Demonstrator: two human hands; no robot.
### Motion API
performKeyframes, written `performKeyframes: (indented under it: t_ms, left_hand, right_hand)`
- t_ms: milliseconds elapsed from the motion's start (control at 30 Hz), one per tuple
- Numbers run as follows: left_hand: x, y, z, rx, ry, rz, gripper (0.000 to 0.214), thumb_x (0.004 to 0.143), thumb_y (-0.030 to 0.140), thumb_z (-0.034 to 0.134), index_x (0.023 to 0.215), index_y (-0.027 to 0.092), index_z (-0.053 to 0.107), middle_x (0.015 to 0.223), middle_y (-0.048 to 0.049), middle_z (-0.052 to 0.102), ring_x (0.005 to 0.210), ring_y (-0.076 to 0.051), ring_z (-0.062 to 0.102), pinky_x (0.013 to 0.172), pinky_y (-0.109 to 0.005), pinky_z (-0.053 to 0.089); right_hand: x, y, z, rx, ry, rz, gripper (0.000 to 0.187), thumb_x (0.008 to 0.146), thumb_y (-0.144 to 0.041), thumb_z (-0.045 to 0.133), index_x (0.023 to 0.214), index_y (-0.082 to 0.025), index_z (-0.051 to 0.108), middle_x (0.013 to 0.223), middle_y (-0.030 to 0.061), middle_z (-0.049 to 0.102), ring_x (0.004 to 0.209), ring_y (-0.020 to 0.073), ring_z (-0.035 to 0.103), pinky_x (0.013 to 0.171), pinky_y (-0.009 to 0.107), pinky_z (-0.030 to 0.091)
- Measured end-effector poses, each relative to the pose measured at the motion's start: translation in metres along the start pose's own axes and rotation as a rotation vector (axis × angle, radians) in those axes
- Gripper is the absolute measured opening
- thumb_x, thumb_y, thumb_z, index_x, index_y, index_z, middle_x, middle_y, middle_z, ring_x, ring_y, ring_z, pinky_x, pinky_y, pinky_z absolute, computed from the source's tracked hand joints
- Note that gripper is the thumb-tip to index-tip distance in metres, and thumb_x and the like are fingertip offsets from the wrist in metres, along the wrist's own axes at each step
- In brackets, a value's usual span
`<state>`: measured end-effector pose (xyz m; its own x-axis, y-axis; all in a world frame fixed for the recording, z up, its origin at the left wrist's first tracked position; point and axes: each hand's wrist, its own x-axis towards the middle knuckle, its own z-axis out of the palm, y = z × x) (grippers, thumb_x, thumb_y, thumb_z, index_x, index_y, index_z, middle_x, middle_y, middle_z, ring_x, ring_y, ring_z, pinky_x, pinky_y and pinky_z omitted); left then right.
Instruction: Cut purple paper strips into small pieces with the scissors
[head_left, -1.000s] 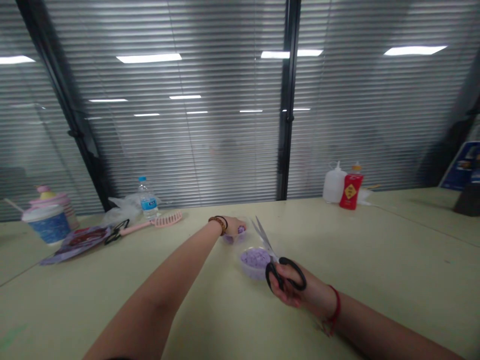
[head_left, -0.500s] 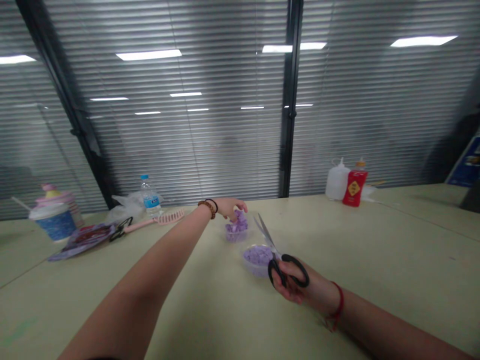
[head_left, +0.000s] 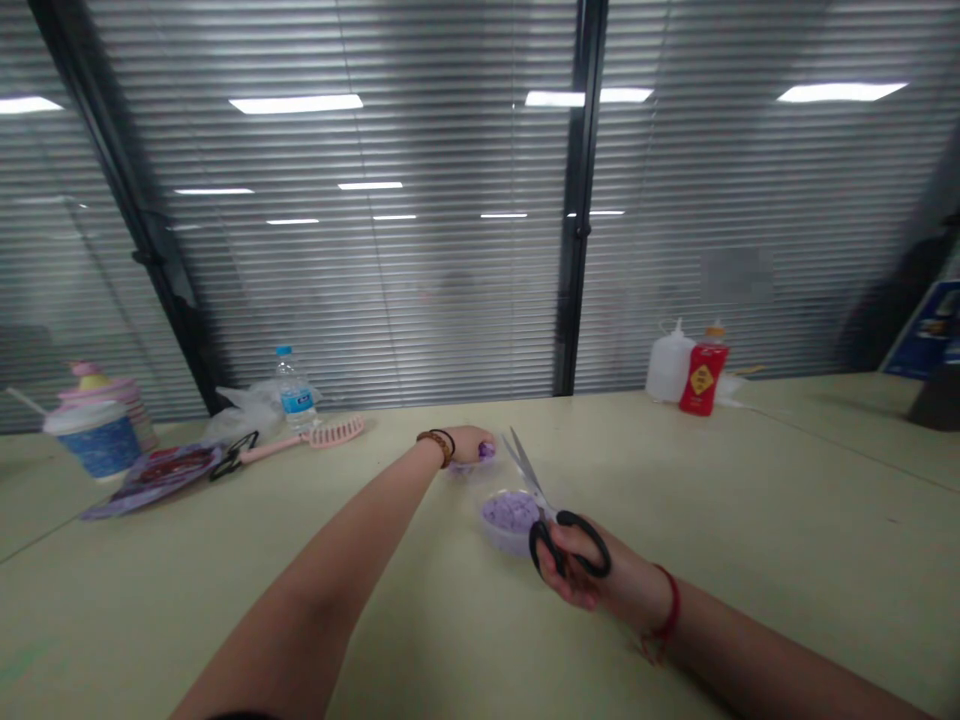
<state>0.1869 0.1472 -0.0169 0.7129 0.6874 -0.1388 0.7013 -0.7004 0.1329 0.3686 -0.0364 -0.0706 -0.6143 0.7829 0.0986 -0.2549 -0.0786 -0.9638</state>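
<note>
My left hand (head_left: 466, 444) is down over the farther small clear container (head_left: 471, 467), fingers curled and largely out of sight. A bit of crumpled purple, soft-looking stuff (head_left: 487, 451) shows at its fingertips; I cannot make out what it is made of. In my right hand (head_left: 576, 568) is a pair of scissors (head_left: 541, 490) with black handles, fingers through the loops, blades slightly apart and pointing up and away. Just left of the scissors sits the nearer clear tub (head_left: 508, 541), filled with a flat, dark-flecked purple mass (head_left: 510, 511).
On the left are a blue paper cup (head_left: 105, 448), a purple packet (head_left: 161, 475), a pink hairbrush (head_left: 330, 433) and a water bottle (head_left: 296, 395) beside a plastic bag (head_left: 244, 410). A red bottle (head_left: 703, 378) and a white squeeze bottle (head_left: 670, 366) stand at the back right.
My left hand has lowered onto the farther container, covering the purple stuff that stood up out of it. My right hand still holds the scissors in nearly the same place.
</note>
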Motion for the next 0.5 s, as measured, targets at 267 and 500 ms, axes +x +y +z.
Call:
performKeyframes:
  t_ms: [267, 500]
  left_hand:
    - [-0.024, 0.005, -0.047, -0.158, 0.103, 0.067, 0.038, 0.062, 0.017, 0.064, 0.099, 0.018, 0.054, 0.083, 0.0017, 0.058, 0.071, -0.011, 0.049, 0.059, -0.017, 0.038]
    - [-0.029, 0.006, -0.054, -0.27, 0.146, 0.051, 0.042, 0.064, 0.017, 0.064, 0.105, 0.015, 0.053, 0.088, -0.0036, 0.059, 0.069, -0.012, 0.053, 0.057, -0.018, 0.04]
  right_hand:
    - [0.0, 0.0, 0.0, -0.022, -0.001, -0.007, 0.044, 0.076, -0.054, 0.05, 0.069, -0.01, 0.052, 0.048, -0.0013, 0.049, 0.03, 0.0025, 0.034, 0.027, 0.013, 0.024]
    - [0.0, -0.001, 0.001, -0.033, 0.004, -0.008, 0.045, 0.076, -0.054, 0.05, 0.067, -0.01, 0.052, 0.047, -0.0012, 0.049, 0.029, 0.0021, 0.033, 0.027, 0.013, 0.023]
